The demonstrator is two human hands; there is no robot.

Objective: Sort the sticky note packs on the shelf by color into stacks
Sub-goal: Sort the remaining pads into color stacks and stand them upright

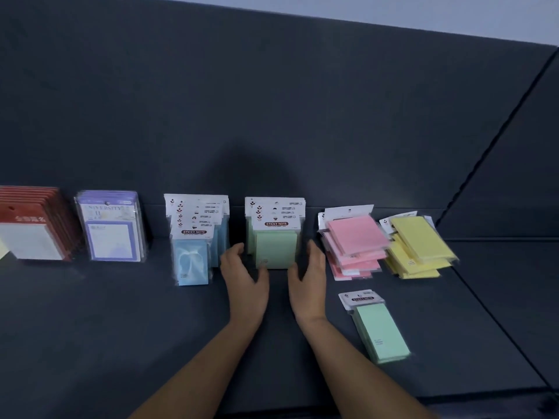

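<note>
Left hand (243,270) and right hand (311,275), fingers loosely spread, holding nothing, flank the green stack's (276,240) side edges on the shelf (121,328); a loose green pack (381,331) lies apart on bare surface, front right.

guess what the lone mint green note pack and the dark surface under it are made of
Lone mint green note pack: likely paper in a clear glossy plastic sleeve with shiny edges, white printed card header. Dark shelf surface: matte, perhaps padded fabric or vinyl, judging by its seams.
</note>
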